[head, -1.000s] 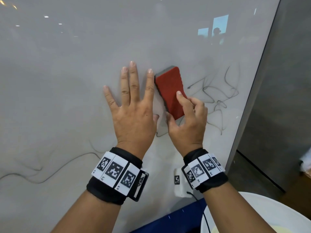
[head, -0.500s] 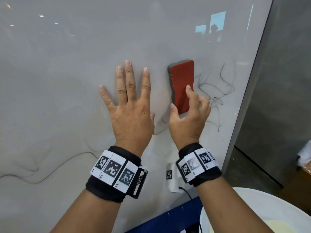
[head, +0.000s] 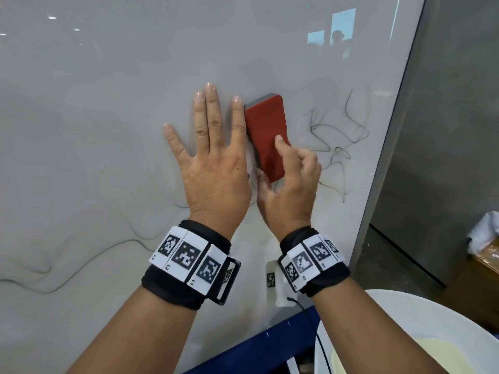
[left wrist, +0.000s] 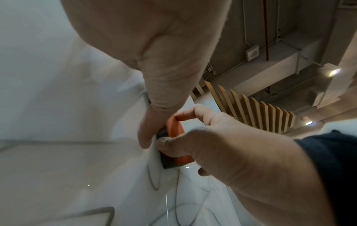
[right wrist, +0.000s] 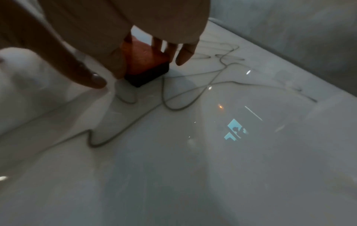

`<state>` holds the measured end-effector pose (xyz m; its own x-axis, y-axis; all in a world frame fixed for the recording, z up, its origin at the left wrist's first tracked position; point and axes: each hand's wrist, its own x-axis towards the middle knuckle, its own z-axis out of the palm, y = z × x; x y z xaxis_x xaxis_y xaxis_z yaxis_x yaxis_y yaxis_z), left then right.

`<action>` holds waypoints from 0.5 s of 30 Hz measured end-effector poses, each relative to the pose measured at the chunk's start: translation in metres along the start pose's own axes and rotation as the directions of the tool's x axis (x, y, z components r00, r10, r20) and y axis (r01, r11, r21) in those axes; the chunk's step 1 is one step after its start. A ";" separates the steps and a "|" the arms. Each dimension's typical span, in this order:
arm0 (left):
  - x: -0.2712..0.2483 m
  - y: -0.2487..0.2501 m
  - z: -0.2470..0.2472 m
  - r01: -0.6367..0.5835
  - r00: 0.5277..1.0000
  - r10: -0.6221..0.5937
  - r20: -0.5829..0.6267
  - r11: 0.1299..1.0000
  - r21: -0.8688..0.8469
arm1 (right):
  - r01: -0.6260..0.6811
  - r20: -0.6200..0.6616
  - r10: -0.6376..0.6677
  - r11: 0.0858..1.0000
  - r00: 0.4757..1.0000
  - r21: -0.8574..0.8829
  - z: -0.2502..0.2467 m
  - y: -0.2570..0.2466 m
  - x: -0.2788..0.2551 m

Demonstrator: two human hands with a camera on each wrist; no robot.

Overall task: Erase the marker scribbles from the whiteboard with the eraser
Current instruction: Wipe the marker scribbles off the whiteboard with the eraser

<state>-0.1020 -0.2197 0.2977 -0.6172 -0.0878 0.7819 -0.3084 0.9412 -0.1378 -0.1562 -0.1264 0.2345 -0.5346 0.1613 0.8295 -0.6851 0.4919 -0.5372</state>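
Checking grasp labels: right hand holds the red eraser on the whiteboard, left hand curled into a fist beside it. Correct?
Not quite. The left hand lies flat with fingers spread on the whiteboard, as the head view shows. The right hand does hold the red eraser.

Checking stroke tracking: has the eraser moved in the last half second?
Yes: the eraser slid left, away from the scribbles near the whiteboard right edge, toward the left hand.
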 end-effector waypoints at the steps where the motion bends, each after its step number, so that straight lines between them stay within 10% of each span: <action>1: 0.001 0.001 0.000 -0.006 1.000 0.006 -0.001 1.000 -0.003 | 0.029 0.015 -0.029 0.999 0.999 -0.021 -0.002 0.003 0.002; 8: 0.003 0.002 0.001 -0.043 0.999 0.043 -0.006 0.999 0.004 | -0.161 -0.140 0.162 0.987 0.977 0.018 0.001 0.011 0.015; 15: 0.004 0.004 -0.001 -0.056 0.998 0.056 0.002 0.998 -0.009 | 0.036 -0.003 -0.037 0.993 0.999 -0.110 -0.015 0.030 0.018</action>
<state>-0.1044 -0.2163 0.3009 -0.6345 -0.0358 0.7721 -0.2668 0.9477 -0.1753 -0.1790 -0.0960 0.2356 -0.5077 0.1457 0.8491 -0.6452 0.5889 -0.4868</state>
